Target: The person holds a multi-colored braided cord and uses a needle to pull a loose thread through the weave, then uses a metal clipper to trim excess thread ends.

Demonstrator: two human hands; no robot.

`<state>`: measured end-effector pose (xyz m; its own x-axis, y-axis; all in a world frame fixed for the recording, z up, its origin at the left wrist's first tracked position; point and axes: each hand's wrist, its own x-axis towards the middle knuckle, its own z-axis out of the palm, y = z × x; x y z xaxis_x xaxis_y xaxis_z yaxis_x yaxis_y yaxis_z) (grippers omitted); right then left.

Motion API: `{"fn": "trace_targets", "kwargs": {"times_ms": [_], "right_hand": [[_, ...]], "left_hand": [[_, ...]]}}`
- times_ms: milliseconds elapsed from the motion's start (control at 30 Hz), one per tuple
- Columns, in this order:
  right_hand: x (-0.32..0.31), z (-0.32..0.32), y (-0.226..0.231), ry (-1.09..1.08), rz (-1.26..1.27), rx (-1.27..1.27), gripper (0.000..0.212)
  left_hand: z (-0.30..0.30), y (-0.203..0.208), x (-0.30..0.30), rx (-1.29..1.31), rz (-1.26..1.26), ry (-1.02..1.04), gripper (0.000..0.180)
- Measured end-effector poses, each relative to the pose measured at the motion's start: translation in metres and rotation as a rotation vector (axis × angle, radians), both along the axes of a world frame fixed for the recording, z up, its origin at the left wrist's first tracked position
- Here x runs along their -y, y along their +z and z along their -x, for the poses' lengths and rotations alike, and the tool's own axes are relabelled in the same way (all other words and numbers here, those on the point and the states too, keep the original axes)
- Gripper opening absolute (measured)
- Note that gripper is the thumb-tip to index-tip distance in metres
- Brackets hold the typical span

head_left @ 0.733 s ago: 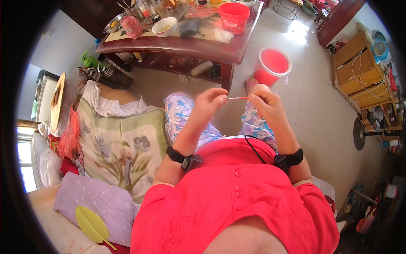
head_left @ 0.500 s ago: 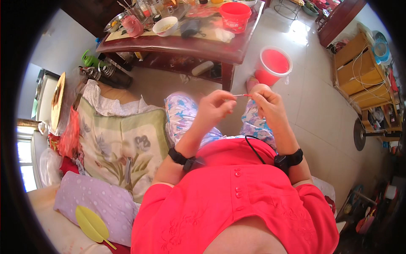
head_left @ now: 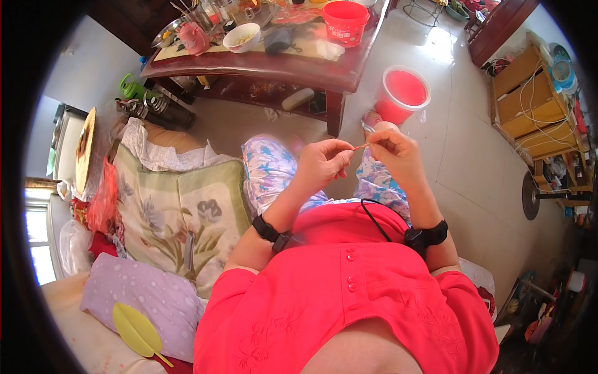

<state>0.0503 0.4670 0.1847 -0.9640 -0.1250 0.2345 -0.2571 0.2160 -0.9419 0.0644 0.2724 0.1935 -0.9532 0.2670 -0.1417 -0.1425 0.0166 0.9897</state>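
Above my knees, my two hands meet at their fingertips. A thin reddish strand runs between them, too small to tell its kind. My left hand pinches one end between thumb and forefinger, its other fingers curled. The other end is in the closed fingertips of my right hand. Just beyond my right hand, a red bucket with a white rim stands on the floor. Each of my wrists wears a black band, the left band and the right band.
Ahead is a dark red table with a red tub, a white bowl and a pink pot. To my left, a flowered cushion covers the seat beside a lilac pillow. A wooden drawer unit stands right.
My fingertips have come closer together. The strand, earlier stretched between them with a whitish left part, now shows only as a short reddish length. My left hand has turned slightly.
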Motion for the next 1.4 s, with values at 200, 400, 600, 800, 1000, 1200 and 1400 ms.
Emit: {"fn": "trace_targets", "kwargs": {"times_ms": [200,400,600,800,1000,1200,1400], "right_hand": [[0.001,0.0,0.0,-0.073,-0.029,-0.061,0.014],[0.003,0.0,0.004,-0.203,0.169,0.028,0.013],[0.003,-0.006,0.011,-0.222,0.116,0.04,0.005],[0.02,-0.012,0.018,0.027,0.037,0.345,0.015],[0.017,-0.012,0.014,-0.006,0.136,0.303,0.012],[0.015,-0.009,0.01,-0.094,0.184,0.204,0.01],[0.013,-0.007,0.007,-0.048,0.353,0.159,0.007]], "left_hand": [[0.001,-0.001,0.001,0.026,-0.039,-0.011,0.014],[0.003,-0.002,0.006,0.143,-0.201,0.005,0.013],[0.001,-0.004,0.002,0.077,-0.232,0.088,0.012],[-0.003,0.002,-0.01,0.022,-0.081,0.064,0.011],[-0.004,-0.004,-0.008,0.02,-0.082,0.077,0.012],[-0.003,-0.004,-0.008,0.051,-0.101,0.037,0.012],[-0.004,-0.002,-0.006,0.15,-0.2,-0.012,0.019]]}}
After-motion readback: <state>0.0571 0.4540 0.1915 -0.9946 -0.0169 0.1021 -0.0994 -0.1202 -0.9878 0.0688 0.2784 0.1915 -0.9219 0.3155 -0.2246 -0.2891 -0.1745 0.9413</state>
